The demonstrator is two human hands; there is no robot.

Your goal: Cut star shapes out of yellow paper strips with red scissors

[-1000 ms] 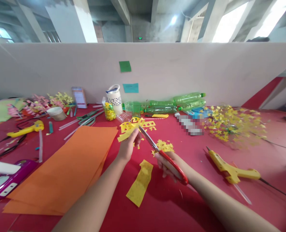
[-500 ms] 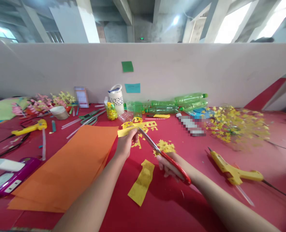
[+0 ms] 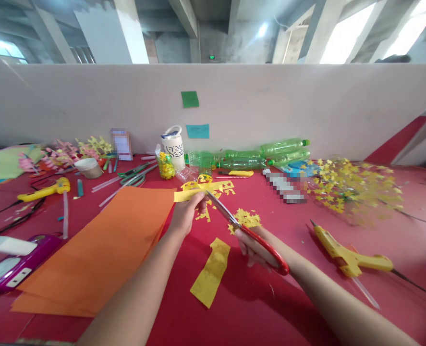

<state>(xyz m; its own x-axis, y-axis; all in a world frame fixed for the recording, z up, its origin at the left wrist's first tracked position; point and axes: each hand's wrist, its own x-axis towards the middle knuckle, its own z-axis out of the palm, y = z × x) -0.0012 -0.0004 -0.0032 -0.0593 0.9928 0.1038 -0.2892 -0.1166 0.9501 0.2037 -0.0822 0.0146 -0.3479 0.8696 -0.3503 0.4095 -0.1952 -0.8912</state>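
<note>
Between the thumb and fingers of my left hand (image 3: 186, 214) is a narrow strip of yellow paper (image 3: 184, 195). My right hand (image 3: 254, 245) grips the red-handled scissors (image 3: 230, 216), whose blade tips reach the paper by my left fingertips. Whether the blades are parted there is too small to tell. A pile of cut yellow stars (image 3: 247, 218) lies just beyond my right hand. Yellow scraps with star-shaped holes (image 3: 225, 185) are spread behind the strip. Nearer me, a second piece of yellow paper (image 3: 211, 274) rests flat on the red table (image 3: 184, 307).
Orange sheets (image 3: 101, 245) lie at left, beside a purple power strip (image 3: 21, 269). One yellow glue gun (image 3: 349, 254) is at right, another (image 3: 47, 190) at far left. Green bottles (image 3: 245, 158), a white tumbler (image 3: 173, 146) and a yellow star bouquet (image 3: 346, 185) stand toward the partition.
The scissors' handles and my right hand have shifted slightly right. The strip in my left hand has moved a touch left; the rest looks the same.
</note>
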